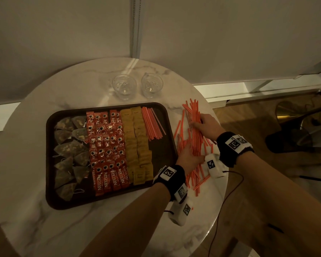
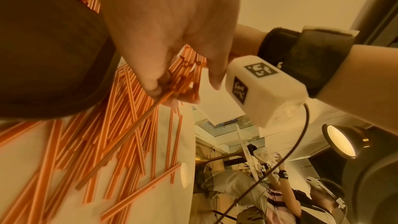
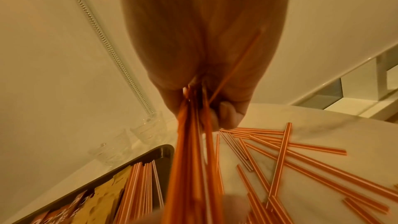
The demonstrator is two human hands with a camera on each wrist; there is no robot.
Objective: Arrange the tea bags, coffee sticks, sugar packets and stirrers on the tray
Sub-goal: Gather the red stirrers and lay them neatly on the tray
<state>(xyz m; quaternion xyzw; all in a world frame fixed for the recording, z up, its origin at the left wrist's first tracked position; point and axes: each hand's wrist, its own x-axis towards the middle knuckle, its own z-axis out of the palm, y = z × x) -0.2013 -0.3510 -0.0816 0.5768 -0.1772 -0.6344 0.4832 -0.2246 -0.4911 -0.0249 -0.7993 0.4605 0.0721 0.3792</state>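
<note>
A dark tray [image 1: 161,151] holds columns of tea bags [image 1: 69,149], red coffee sticks [image 1: 107,145], tan sugar packets [image 1: 137,141] and a row of orange striped stirrers [image 1: 153,125]. To its right, both hands hold one bundle of stirrers [image 1: 195,134] over the table. My left hand [image 1: 188,158] cups and pinches the bundle's near end [image 2: 187,74]. The far end is gripped by my right hand [image 1: 208,123], whose fingers curl round the bundle [image 3: 189,159]. Several loose stirrers [image 1: 196,177] lie scattered below.
Two glass cups [image 1: 124,86] [image 1: 152,84] stand behind the tray on the round marble table [image 1: 44,229]. The loose stirrers reach close to the table's right edge [image 1: 224,164]. A black cable [image 1: 230,191] hangs from the wrist unit.
</note>
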